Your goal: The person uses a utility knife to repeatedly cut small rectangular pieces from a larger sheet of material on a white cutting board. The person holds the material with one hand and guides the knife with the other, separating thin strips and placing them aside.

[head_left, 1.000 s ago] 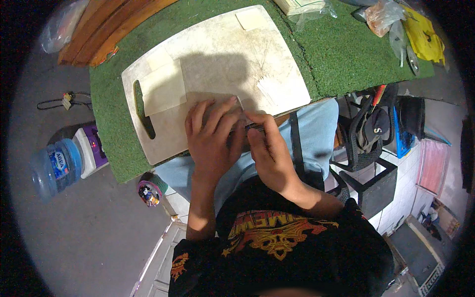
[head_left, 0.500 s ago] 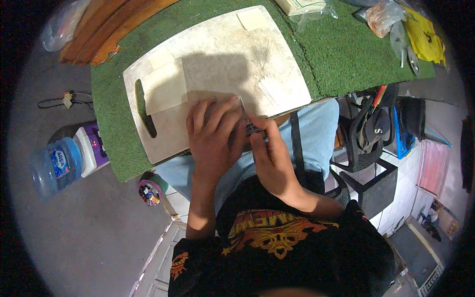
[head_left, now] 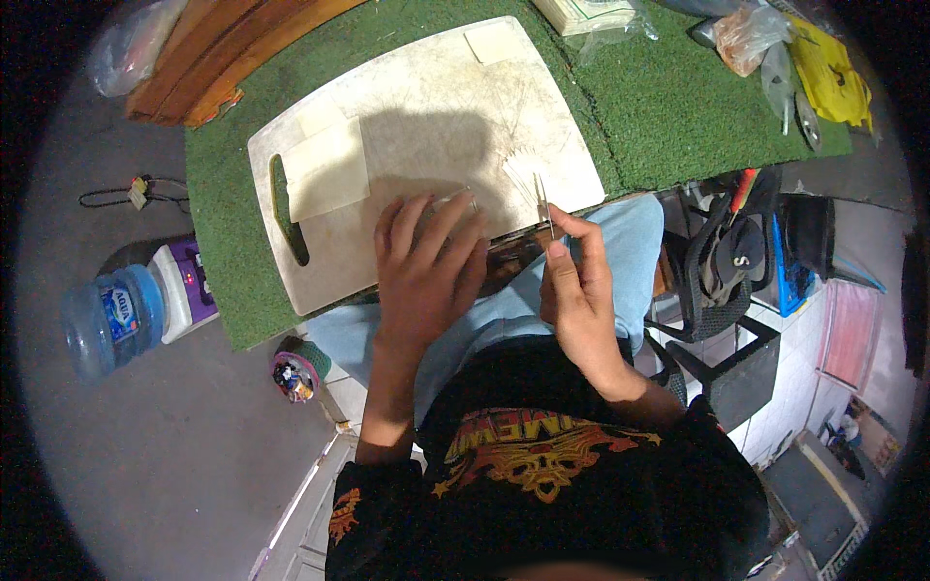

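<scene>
A white cutting board (head_left: 426, 136) lies on the green-covered table. My left hand (head_left: 431, 257) rests palm down at its near edge, fingers spread; a sliver of something pale shows by the fingertips, mostly hidden. My right hand (head_left: 581, 281) is closed in a pinch on a thin-bladed knife (head_left: 548, 215), whose blade points away from me over the board's edge; its handle is hidden in the fingers. Just beyond the blade lies a fan of narrow pale strips (head_left: 524, 174). Pale flat sheets (head_left: 329, 169) lie at the board's left, and a smaller pale piece (head_left: 492, 43) at its far corner.
A wrapped stack of pale sheets (head_left: 591, 15) sits at the table's far side. Plastic bags (head_left: 751, 39), a yellow bag (head_left: 831, 73) and a spoon (head_left: 808, 121) lie at the far right. On the floor at left are a large water bottle (head_left: 114, 320) and a small bin (head_left: 298, 373).
My right hand has moved right, away from my left fingers, and the knife blade now shows upright beside the strips. My left hand stays at the board's edge with its fingers more spread.
</scene>
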{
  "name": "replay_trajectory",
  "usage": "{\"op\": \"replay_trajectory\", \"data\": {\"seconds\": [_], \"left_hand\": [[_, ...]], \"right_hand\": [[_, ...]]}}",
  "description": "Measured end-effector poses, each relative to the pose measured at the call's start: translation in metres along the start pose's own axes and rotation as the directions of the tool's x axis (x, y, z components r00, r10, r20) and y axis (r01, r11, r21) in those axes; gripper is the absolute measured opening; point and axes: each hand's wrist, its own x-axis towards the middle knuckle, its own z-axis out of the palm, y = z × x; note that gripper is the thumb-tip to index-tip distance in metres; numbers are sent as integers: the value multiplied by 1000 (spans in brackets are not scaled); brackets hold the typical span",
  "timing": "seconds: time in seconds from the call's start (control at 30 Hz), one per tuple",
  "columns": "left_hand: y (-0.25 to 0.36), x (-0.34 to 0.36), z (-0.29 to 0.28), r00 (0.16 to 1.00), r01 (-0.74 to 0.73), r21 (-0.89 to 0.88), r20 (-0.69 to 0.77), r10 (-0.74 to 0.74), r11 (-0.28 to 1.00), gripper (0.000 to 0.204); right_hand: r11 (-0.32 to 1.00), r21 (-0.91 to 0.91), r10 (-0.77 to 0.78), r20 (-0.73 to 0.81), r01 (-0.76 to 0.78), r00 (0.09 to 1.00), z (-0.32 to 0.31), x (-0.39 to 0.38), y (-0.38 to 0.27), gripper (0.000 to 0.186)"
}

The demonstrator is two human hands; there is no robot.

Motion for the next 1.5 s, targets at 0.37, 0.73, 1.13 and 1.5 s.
{"op": "replay_trajectory", "data": {"seconds": [0.37,0.73,1.13,1.5], "left_hand": [[-4,-4,1,1000,15,-82,-21,-16,996,25],[-4,-5,4,999,21,-77,-45,-25,997,22],[-6,-7,6,998,30,-73,-51,-34,997,21],[-5,-5,3,999,32,-57,-21,-33,998,23]], "right_hand": [[994,-100,63,203,-43,977,13,-23,-1,32],[996,18,77,211,-83,974,18,-29,4,31],[993,27,104,201,-112,974,22,-31,4,31],[997,-48,65,137,-59,988,23,-32,1,33]]}}
